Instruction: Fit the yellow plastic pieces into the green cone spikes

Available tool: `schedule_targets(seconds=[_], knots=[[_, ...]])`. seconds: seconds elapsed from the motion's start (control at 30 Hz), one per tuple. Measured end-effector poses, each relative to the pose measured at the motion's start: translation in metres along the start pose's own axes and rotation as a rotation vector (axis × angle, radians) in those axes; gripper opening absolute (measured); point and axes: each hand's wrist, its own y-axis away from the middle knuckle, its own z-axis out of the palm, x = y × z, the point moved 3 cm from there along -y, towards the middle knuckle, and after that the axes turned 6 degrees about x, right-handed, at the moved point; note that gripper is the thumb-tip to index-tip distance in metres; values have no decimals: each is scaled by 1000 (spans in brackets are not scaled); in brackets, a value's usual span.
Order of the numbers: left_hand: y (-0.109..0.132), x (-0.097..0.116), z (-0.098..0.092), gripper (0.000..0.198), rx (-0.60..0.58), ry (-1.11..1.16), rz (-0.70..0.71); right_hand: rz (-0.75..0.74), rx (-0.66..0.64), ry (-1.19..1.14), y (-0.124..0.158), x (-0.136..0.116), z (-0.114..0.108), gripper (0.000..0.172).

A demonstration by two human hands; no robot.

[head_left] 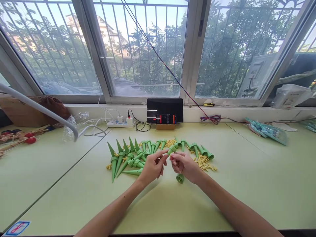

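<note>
One green cap [180,178] lies on the bench [74,191] just below the right hand [185,165]. The left hand [153,167] joins it in pinching a green spike [172,149] at the fingertips. Beyond lie many more spikes [123,158] and loose yellow pieces [203,163]; most work seems undone.

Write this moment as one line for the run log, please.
left hand: pinches spike | right hand: pinches same spike | table: spike pile, yellow parts, cap near right hand

My left hand [153,166] and right hand [185,165] are bare — forearms bare too, slim, uncovered as far back as shows.
</note>
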Motion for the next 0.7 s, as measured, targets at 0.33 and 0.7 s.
schedule_targets(seconds=[0.33, 0.7], knots=[[0, 3, -3, 34, 119, -181, 219, 25, 18, 6, 0, 3, -2, 28], [1, 0, -3, 34, 113, -244, 285, -32, 61, 168, -2, 0, -1, 35]])
